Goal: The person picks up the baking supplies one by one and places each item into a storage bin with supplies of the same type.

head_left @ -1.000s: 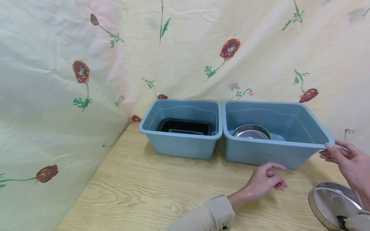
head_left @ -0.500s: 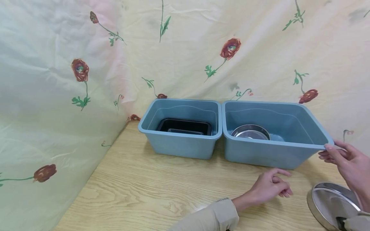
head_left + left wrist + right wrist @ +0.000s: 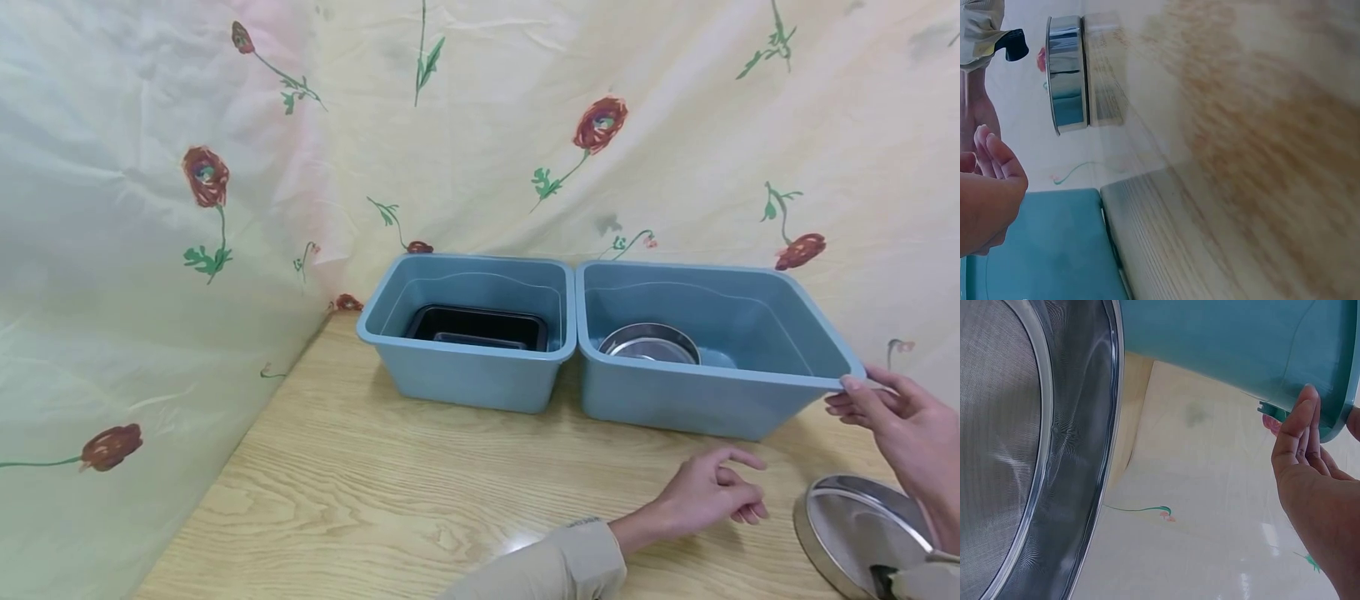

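My right hand [image 3: 915,433] pinches the right front corner of the right blue plastic tub [image 3: 675,408]. In the right wrist view, the fingers [image 3: 1300,428] lie under its rim and the thumb is on the other side. Inside that tub lies a round metal sieve or pan [image 3: 686,342]; its base is partly hidden. In front of the tub, my left hand [image 3: 708,496] hovers over the table with loosely bent fingers, holding nothing. A round metal sieve [image 3: 862,525] with a mesh bottom [image 3: 997,444] rests on the table below my right forearm.
To the left stands a second blue tub [image 3: 465,375], rim to rim with the first, holding a black rectangular pan [image 3: 480,321]. Both sit on a wood-grain table [image 3: 360,483]. A flower-printed cloth [image 3: 465,142] hangs behind and along the left side.
My left hand has drifted slightly right and toward me, away from the tub's front wall. The right hand keeps its hold on the rim; the tubs stay put.
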Demonstrator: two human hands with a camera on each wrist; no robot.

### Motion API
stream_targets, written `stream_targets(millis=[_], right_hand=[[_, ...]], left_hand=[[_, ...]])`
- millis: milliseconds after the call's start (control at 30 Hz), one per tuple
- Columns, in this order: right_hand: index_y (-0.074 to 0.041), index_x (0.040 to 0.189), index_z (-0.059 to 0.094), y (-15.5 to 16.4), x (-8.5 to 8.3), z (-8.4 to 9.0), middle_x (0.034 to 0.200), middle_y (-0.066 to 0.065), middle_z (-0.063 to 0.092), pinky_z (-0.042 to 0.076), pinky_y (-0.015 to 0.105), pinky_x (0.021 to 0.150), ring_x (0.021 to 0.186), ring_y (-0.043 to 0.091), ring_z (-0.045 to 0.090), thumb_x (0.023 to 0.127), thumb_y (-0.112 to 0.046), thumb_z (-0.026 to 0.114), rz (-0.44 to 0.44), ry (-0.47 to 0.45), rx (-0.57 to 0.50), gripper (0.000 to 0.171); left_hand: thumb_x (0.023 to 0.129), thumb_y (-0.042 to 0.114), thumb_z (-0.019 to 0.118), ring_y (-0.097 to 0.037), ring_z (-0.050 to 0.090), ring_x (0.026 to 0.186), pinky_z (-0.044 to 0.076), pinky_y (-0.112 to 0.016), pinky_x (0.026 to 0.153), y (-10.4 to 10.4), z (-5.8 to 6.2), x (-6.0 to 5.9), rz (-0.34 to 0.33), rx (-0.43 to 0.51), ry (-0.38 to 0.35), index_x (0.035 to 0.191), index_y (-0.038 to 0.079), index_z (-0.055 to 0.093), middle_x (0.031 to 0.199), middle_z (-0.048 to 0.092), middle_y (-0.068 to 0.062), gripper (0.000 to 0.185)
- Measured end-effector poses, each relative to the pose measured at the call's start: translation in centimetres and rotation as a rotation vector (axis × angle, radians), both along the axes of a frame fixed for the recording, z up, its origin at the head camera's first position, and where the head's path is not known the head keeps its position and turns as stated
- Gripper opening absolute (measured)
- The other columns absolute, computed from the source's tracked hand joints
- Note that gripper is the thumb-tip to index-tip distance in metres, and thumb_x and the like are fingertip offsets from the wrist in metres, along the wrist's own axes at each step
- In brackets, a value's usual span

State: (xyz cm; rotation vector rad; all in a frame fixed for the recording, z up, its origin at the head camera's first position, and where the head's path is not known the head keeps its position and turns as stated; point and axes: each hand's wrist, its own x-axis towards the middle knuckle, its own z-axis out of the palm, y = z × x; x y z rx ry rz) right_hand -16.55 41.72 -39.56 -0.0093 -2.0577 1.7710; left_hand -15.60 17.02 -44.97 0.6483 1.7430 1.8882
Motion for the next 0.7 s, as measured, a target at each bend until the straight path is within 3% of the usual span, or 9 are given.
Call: stream_targets(millis=[300,700], right_hand=[[-0.030,0.116,0.063,-0.2,0.2,0.1,0.081,-0.013,0.074,0.051,0.012,0.063,0.068,0.000,0.069,0.106,-0.004,0.057,-0.028,-0.048,0.035,0.029],[-0.027,0.118,0.064,-0.1,0.4,-0.1,0.082,-0.011,0.075,0.051,0.012,0.063,0.068,0.000,0.070,0.105,-0.004,0.058,-0.017,-0.029,-0.005,0.027]], left_hand=[[0.099,-0.003,0.064,0.001,0.060,0.055,0.057,-0.023,0.062,0.7,0.1,0.2,-0.005,-0.035,-0.032,0.124,0.010,0.065,0.074,0.073,-0.008,0.029],[0.098,-0.002,0.067,0.000,0.058,0.053,0.056,-0.022,0.060,1.8,-0.3,1.0,-0.021,-0.096,-0.083,0.119,0.012,0.064,0.070,0.071,-0.005,0.026]])
